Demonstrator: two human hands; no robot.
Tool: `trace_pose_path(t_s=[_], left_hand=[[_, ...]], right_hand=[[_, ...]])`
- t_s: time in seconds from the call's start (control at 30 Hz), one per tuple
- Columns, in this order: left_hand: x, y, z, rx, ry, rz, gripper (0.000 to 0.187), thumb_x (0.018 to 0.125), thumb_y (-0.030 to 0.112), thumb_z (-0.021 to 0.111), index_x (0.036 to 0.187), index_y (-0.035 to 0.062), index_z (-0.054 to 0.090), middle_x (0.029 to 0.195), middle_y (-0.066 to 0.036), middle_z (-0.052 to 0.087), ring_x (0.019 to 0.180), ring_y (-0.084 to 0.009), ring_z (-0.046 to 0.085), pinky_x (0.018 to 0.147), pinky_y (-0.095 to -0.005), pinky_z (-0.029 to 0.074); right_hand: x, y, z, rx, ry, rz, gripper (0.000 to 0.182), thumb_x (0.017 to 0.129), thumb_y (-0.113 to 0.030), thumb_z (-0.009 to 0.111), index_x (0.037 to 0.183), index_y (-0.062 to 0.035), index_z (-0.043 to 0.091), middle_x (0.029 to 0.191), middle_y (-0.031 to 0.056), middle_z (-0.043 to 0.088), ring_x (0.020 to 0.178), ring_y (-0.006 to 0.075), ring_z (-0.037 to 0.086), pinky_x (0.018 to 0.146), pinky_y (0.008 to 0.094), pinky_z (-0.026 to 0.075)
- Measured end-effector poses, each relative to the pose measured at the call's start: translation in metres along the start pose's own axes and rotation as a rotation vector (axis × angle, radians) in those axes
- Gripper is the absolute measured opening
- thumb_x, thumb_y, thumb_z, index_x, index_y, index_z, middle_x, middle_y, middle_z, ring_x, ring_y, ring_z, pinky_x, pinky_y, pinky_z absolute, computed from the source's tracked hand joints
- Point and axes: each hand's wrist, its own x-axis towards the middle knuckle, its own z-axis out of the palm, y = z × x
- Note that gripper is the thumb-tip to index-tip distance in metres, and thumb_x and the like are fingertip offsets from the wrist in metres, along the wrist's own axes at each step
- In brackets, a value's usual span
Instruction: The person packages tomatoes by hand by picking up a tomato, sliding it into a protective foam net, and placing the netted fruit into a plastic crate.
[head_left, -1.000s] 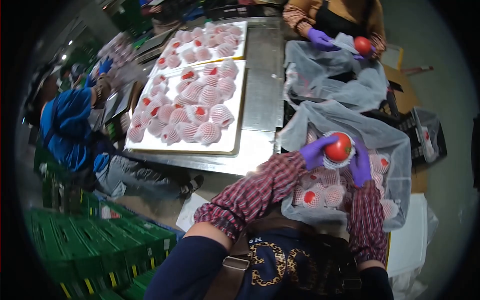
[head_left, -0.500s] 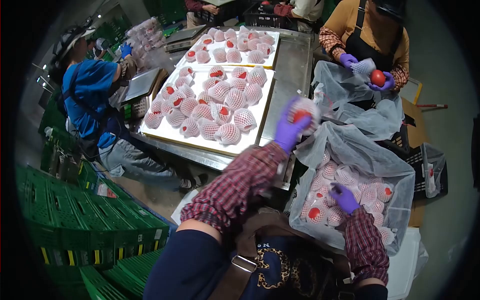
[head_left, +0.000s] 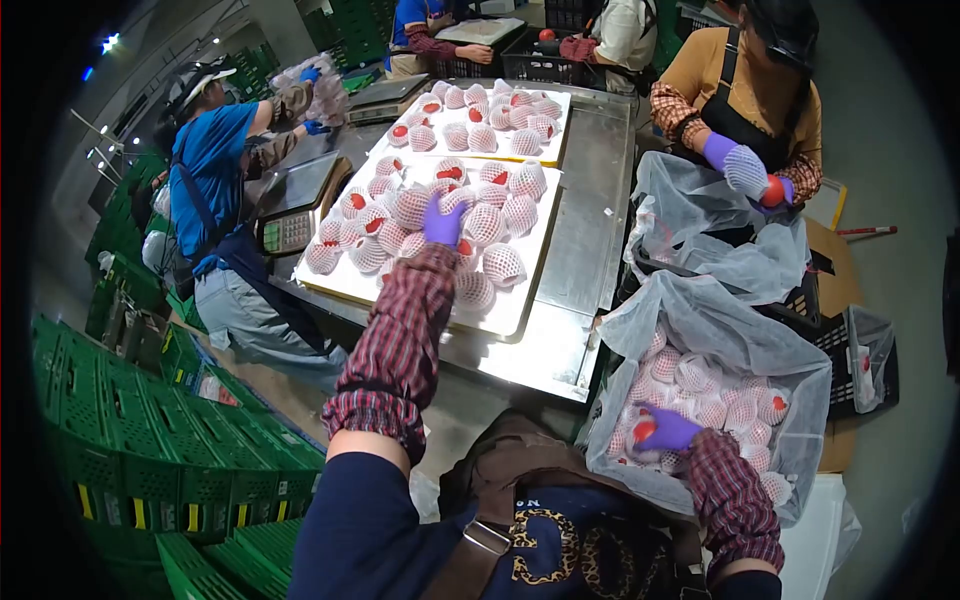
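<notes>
Well, two trays (head_left: 518, 318), left hand (head_left: 443, 221) among netted fruits (head_left: 503, 264), grip unclear, right hand (head_left: 670, 430) clasping one red fruit (head_left: 643, 430).

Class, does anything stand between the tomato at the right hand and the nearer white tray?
Yes: the translucent liner rises between the tomato and the white tray. Beyond it, the metal tabletop shows nothing in the way.

Green crates (head_left: 150, 430) lower left — a scale (head_left: 288, 232) near a blue-shirted person (head_left: 212, 155).

A packing workroom: around the metal table (head_left: 584, 220) stand workers, a scale (head_left: 288, 232) and stacked green crates (head_left: 200, 440).
</notes>
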Motion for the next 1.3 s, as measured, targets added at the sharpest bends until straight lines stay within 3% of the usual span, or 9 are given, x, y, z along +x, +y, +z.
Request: trace_pose_path(t_s=[0.07, 0.17, 0.3, 0.63, 0.73, 0.87, 1.0, 1.13, 1.3], left_hand=[[-0.065, 0.086, 0.038, -0.422, -0.343, -0.337, 0.039, 0.08, 0.015, 0.059, 0.116, 0.0045, 0.048, 0.105, -0.012, 0.057, 0.085, -0.0184, 0.058, 0.069, -0.0265, 0.049], [-0.164, 0.142, 0.099, -0.732, -1.005, -0.725, 0.039, 0.084, 0.023, 0.055, 0.118, 0.0072, 0.048, 0.092, -0.004, 0.057, 0.084, -0.0135, 0.057, 0.072, -0.0249, 0.048], [-0.261, 0.204, 0.154, -0.679, -1.201, -0.994, 0.048, 0.084, 0.037, 0.056, 0.122, 0.013, 0.04, 0.111, -0.005, 0.051, 0.095, -0.0187, 0.056, 0.072, -0.032, 0.051], [-0.327, 0.169, 0.198, -0.544, -1.022, -0.824, 0.054, 0.079, 0.023, 0.064, 0.124, 0.0132, 0.038, 0.119, -0.007, 0.046, 0.106, -0.0188, 0.05, 0.083, -0.0365, 0.048], [-0.316, 0.16, 0.201, -0.76, -1.171, -0.83, 0.058, 0.076, 0.019, 0.067, 0.125, 0.0098, 0.037, 0.119, -0.01, 0.046, 0.107, -0.0215, 0.05, 0.084, -0.0393, 0.048], [-0.308, 0.167, 0.19, -0.999, -1.346, -1.258, 0.058, 0.079, 0.027, 0.063, 0.127, 0.0097, 0.036, 0.125, -0.014, 0.044, 0.108, -0.0288, 0.051, 0.087, -0.0465, 0.046], [-0.303, 0.167, 0.192, -1.147, -1.175, -1.369, 0.067, 0.081, 0.055, 0.046, 0.128, 0.009, 0.035, 0.125, -0.016, 0.045, 0.113, -0.033, 0.046, 0.088, -0.0536, 0.041], [-0.303, 0.163, 0.198, -1.142, -1.106, -1.47, 0.069, 0.08, 0.065, 0.039, 0.127, 0.0148, 0.039, 0.123, -0.011, 0.048, 0.107, -0.0282, 0.051, 0.085, -0.049, 0.045], [-0.31, 0.139, 0.204, -0.969, -1.169, -1.336, 0.067, 0.081, 0.062, 0.04, 0.123, 0.0085, 0.042, 0.116, -0.014, 0.052, 0.096, -0.0287, 0.057, 0.078, -0.0431, 0.05]], right_hand=[[-0.011, -0.015, -0.028, 0.252, 0.292, -0.02, 0.091, 0.06, -0.027, 0.077, 0.135, -0.0067, 0.027, 0.114, 0.0173, 0.052, 0.105, 0.0252, 0.052, 0.088, 0.034, 0.044], [-0.028, -0.047, -0.06, 0.42, 0.841, -0.332, 0.083, 0.065, -0.014, 0.073, 0.135, -0.0061, 0.028, 0.114, 0.0145, 0.051, 0.104, 0.0215, 0.051, 0.087, 0.0315, 0.044], [-0.027, -0.068, -0.059, 0.299, 1.302, -0.509, 0.071, 0.069, -0.01, 0.07, 0.13, -0.0046, 0.036, 0.117, 0.0142, 0.05, 0.108, 0.0218, 0.049, 0.09, 0.031, 0.041], [-0.026, -0.018, -0.067, 0.654, 1.306, -0.262, 0.027, 0.087, -0.016, 0.053, 0.106, 0.0018, 0.059, 0.092, 0.008, 0.064, 0.081, 0.0146, 0.058, 0.076, 0.026, 0.045], [-0.017, 0.001, -0.069, 1.214, 1.171, -0.413, 0.027, 0.087, -0.02, 0.053, 0.102, 0.002, 0.06, 0.09, 0.0072, 0.063, 0.079, 0.0138, 0.058, 0.074, 0.0234, 0.045], [-0.015, -0.006, -0.069, 1.462, 1.2, -0.375, 0.029, 0.087, -0.022, 0.054, 0.103, 0.0027, 0.058, 0.088, 0.0064, 0.063, 0.08, 0.0151, 0.057, 0.075, 0.0262, 0.044], [-0.002, 0.02, -0.064, 0.648, 1.165, -0.159, 0.03, 0.085, -0.022, 0.056, 0.105, 0.0005, 0.058, 0.093, 0.0111, 0.062, 0.085, 0.0169, 0.057, 0.075, 0.0269, 0.045], [-0.019, -0.012, -0.066, 0.571, 1.414, -0.303, 0.027, 0.082, -0.014, 0.059, 0.106, -0.0039, 0.059, 0.102, 0.0102, 0.059, 0.085, 0.0167, 0.057, 0.075, 0.0286, 0.046], [-0.031, -0.043, -0.056, 0.261, 1.086, -0.534, 0.079, 0.064, -0.015, 0.076, 0.131, -0.0118, 0.034, 0.125, 0.0117, 0.042, 0.115, 0.0243, 0.043, 0.098, 0.0345, 0.035]])
